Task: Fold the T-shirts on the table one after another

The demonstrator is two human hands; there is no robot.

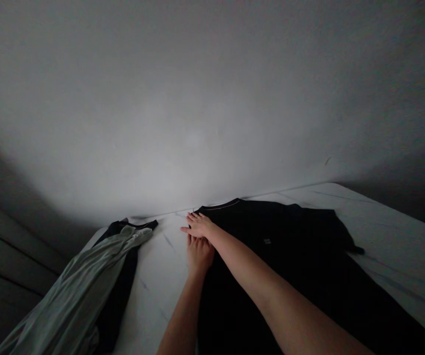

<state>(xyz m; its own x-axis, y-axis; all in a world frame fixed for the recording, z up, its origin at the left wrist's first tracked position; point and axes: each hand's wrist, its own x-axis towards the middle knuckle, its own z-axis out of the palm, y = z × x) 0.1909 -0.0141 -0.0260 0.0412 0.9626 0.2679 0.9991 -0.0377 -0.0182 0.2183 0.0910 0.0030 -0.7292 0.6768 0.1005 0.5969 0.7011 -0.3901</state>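
Ok so, quick rundown: there's a black tee (293,241) laid out on what looks like a white tabletop (156,276) w/ grey streaks, up against a pale wall (197,123). Neckline (221,205) is at the far edge near the wall, the body runs back toward the wearer, and 1 short sleeve (343,234) sticks out to the right. Can't see the other sleeve, so idk if it's tucked under or just hidden.

Both hands are at the tee's left shoulder, approx. The right hand (200,226) is palm down w/ fingers spread, reaching across the left hand (200,254) & covering its fingertips. Left is bent at the knuckles right at the tee's edge; can't tell if it's pinching fabric or just resting there, b/c the right is in the way.

Why like that? IMO the flat right palm keeps the shoulder from sliding or bunching, & the left prob steadies the side edge. Having the tee spread out likely makes wrinkles easier to spot, tho it's so dark that I can't make out many. There's a small pale patch (267,241) on it, too blurry to read.

Off to the left, well apart, a grey-green garment (97,276) lies over a dark garment (118,305), prob parked there so the tee gets more room.
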